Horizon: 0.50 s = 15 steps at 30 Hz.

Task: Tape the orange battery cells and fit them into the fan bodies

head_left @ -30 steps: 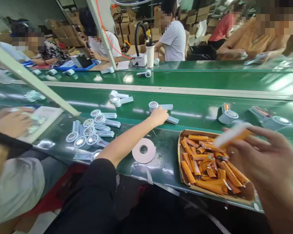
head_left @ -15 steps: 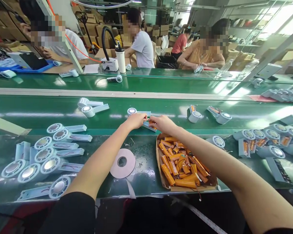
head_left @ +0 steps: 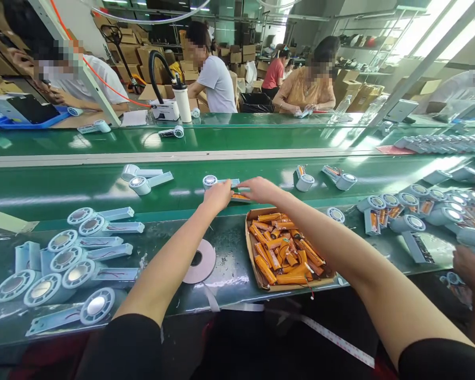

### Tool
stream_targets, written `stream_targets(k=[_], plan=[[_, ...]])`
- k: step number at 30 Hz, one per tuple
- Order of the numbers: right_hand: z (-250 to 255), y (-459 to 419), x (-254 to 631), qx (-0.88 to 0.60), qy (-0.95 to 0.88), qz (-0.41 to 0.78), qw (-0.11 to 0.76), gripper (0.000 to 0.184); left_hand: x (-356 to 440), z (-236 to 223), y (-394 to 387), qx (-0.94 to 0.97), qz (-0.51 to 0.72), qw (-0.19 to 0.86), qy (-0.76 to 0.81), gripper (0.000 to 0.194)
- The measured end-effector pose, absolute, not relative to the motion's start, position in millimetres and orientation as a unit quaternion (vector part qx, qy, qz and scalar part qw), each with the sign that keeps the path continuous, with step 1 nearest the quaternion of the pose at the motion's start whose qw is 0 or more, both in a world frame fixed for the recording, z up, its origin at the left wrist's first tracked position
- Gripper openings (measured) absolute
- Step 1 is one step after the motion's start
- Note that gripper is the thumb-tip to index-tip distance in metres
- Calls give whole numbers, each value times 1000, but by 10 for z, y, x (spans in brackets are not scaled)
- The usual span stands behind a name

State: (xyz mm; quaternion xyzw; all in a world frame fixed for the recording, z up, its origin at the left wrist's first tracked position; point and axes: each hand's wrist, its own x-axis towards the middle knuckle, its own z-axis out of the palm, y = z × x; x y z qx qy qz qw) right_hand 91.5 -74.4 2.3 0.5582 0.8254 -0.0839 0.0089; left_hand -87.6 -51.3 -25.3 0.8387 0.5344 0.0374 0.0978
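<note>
My left hand (head_left: 220, 195) is closed over the head end of a pale blue handheld fan, whose open handle (head_left: 241, 200) points right with an orange battery (head_left: 239, 196) in it. My right hand (head_left: 260, 189) hovers over that handle, fingers bent together with the tips by the wires; what they pinch is too small to make out. Just behind my hands lies another fan (head_left: 210, 181) on the green belt. Below my right forearm stands a cardboard tray (head_left: 257, 278) of orange wired batteries (head_left: 279, 244).
A roll of white tape (head_left: 208, 263) lies under my left forearm. Several fans with open handles (head_left: 113, 228) lie left; battery-fitted fans (head_left: 380, 214) crowd the right. Two fans (head_left: 304, 182) rest farther along the belt. A co-worker's hand (head_left: 473, 272) is at the right edge. People sit opposite.
The view has swung right, so the scene sits farther left. My right fingers have shifted up slightly on the handle, with more of the battery inside it. A co-worker's hand has appeared at right.
</note>
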Motion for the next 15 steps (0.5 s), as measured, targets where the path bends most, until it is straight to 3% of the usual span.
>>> stream_targets(k=[3,5,10,15], plan=[[101,-1247,1323,578,790,-109,-173,38,-1279,-336,-1061,853,81,66,511,59],[84,-1746,1572,566,761,-169,-269,30,-1743,-550,-1550,885,116,42,449,59],[-75,-2879,1684,547,726,-281,-307,27,-2707,-1127,-2505,902,159,-20,400,43],[-195,-3182,1146,468,732,-384,-313,23,-2768,-986,-2586,910,127,16,394,41]])
